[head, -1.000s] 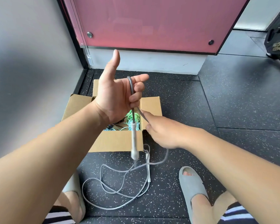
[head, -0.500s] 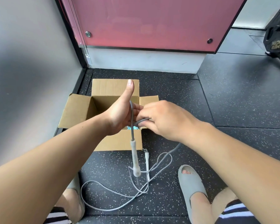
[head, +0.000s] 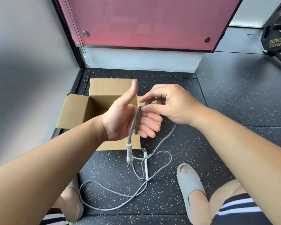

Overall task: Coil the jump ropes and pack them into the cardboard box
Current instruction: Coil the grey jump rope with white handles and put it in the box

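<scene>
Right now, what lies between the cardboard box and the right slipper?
Loose loops of the grey jump rope and its second handle lie there, seen in the head view.

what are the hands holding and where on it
The grey jump rope: the right hand pinches its cord beside the left hand, around which the cord is looped; one handle hangs below.

Cardboard box [head: 81,111]: on the floor [head: 217,111], wall [head: 23,62] to its left, panel [head: 144,21] behind it.
Your left hand [head: 123,120]: above the box's near side, jump rope [head: 136,117] looped round its fingers.
Your right hand [head: 172,104]: above the box's right flap, pinching the rope.
Handle [head: 129,151]: hanging before the box.
Second handle [head: 146,164]: on the floor before the box, among slack rope.
Slipper [head: 190,184]: before the box, to its right.
Weight plate [head: 277,38]: well behind it, far right.
</scene>
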